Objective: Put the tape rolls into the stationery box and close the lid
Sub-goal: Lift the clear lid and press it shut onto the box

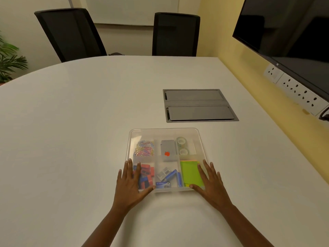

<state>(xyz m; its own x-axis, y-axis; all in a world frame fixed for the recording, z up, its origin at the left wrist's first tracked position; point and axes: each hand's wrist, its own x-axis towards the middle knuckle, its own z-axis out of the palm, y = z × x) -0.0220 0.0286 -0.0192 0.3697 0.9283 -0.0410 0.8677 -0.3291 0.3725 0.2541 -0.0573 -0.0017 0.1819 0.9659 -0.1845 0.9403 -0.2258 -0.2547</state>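
Both hands lie flat, fingers spread, on the lid (165,134) of the stationery box (202,148): left hand (130,182), right hand (210,182); two tape rolls (182,146) sit inside, beyond the right hand's fingertips

Two black chairs (74,32) face a white table (89,113); yellow wall (222,32) right.

Lime-green sticky notes (190,172), white table (89,122)
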